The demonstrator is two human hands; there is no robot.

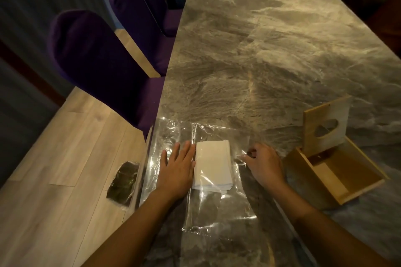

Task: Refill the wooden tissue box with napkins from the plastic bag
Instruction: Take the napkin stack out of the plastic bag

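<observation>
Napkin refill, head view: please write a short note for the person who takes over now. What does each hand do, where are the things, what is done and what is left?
Left hand: flat on the plastic bag, beside the napkins.
Right hand: pinching the bag's film on the other side of the stack.
Napkins: one white stack, apparently inside the clear bag, on the table.
Wooden tissue box: to the right, lid raised; no napkins visible inside.
Done: box opened.
Left: take the napkins out, load the box, close the lid.

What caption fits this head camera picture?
Left hand flat beside bagged napkins; right hand pinches the bag; box open.
</observation>
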